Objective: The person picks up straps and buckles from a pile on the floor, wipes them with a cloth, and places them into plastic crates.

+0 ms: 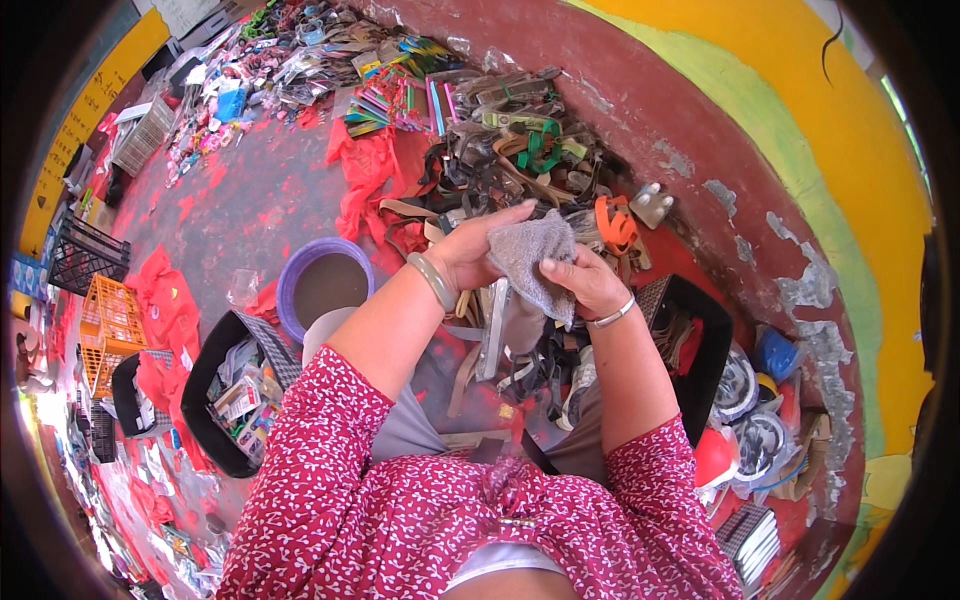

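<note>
A grey, towel-like cloth (532,258) is held up in front of me between both hands. My left hand (470,252) grips its left side, with the fingers partly hidden behind the fabric. From the right, my right hand (590,285) pinches the cloth, thumb on top. Just below the cloth, a pale flat strip (492,330) stands out near my knees; whether a hand touches it cannot be made out. Beyond my hands lies a heap of belts (500,165), mostly black and brown, with a green belt (541,146) and a coiled orange belt (615,225).
A purple basin (290,290) of murky water stands at left. Black bins (215,440) with small goods and an orange crate (110,320) are beyond it. Another black bin (712,330) sits at my right, near wrapped round items (760,440) and the peeling wall (700,130).
</note>
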### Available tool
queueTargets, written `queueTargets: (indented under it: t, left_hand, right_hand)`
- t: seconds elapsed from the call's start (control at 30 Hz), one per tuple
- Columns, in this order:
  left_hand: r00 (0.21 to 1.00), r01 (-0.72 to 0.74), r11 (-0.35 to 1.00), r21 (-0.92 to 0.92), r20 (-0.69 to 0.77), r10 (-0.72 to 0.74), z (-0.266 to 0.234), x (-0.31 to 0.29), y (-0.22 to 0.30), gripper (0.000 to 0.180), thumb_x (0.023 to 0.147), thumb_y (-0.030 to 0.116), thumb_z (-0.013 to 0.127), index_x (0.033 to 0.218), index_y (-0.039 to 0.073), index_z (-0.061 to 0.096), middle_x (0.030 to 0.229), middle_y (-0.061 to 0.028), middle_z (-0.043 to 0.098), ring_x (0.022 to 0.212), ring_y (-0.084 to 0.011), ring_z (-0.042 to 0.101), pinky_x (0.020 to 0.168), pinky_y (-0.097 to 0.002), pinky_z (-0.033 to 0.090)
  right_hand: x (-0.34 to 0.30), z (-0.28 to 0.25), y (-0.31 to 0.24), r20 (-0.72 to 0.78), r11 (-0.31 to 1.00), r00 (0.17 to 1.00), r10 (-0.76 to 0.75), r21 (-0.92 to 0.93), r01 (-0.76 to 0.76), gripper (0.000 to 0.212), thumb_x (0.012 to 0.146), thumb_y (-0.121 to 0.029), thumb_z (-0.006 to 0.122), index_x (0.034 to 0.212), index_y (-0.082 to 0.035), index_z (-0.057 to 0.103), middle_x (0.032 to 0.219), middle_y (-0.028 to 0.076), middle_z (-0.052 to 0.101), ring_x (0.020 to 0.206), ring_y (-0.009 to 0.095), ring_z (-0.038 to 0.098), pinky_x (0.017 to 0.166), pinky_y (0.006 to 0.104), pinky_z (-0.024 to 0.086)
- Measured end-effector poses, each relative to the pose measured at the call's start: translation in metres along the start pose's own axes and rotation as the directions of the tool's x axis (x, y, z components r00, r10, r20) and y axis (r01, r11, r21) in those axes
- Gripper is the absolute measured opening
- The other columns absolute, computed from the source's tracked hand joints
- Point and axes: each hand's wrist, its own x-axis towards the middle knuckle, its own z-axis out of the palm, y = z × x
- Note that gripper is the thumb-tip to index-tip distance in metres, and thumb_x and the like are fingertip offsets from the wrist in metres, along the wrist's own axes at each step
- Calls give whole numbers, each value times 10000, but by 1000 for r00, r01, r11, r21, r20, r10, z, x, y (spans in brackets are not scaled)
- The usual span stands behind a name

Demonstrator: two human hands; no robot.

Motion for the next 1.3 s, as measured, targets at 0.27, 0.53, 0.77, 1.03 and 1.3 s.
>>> queueTargets:
  t: [0.27, 0.53, 0.77, 1.03, 1.3]
  left_hand:
    - [972, -226, 969, -96, -93, 217, 2, -3, 4, 344, 862, 230, 532, 1087, -30, 521, 1037, -167, 593, 960, -279, 580, 885, -393, 443]
    - [991, -114, 992, -47, -75, 110, -5, -6, 10, 323, 915, 275, 454, 1094, 12, 507, 1045, -178, 588, 951, -273, 584, 823, -370, 479]
    - [905, -357, 919, 167, -182, 385, 10, -7, 16, 359, 925, 291, 437, 1008, -36, 558, 978, -155, 624, 840, -222, 618, 761, -334, 500]
    - [776, -464, 746, 477, -187, 602, 25, -25, 31, 366, 920, 282, 443, 960, -50, 590, 978, -171, 630, 831, -195, 617, 733, -298, 493]
    - [564, -709, 672, 212, -401, 722, 3, -54, 84, 315, 916, 228, 426, 888, -52, 567, 887, -214, 629, 886, -302, 606, 839, -377, 459]
  right_hand:
    - [19, -2, 15, -228, 999, 973, 34, -18, -39, 214, 867, -151, 570, 1031, -14, 586, 939, 20, 613, 825, 93, 566, 728, 240, 462]
    - [27, 4, 19, -200, 975, 979, 32, -210, -75, 201, 870, -162, 571, 1005, -15, 598, 898, 1, 608, 808, 82, 558, 718, 229, 454]
    - [31, 6, 14, -193, 966, 980, 40, -244, -87, 250, 858, -203, 568, 997, 2, 599, 851, 3, 602, 740, 81, 537, 672, 234, 439]
    - [16, 18, 9, -133, 941, 977, 166, -274, -197, 223, 861, -203, 584, 971, -11, 618, 838, -4, 624, 728, 58, 557, 652, 213, 452]
    - [-3, 29, 10, -84, 811, 971, 223, -537, -232, 277, 850, -270, 587, 856, 2, 638, 659, -20, 572, 562, 50, 462, 520, 237, 409]
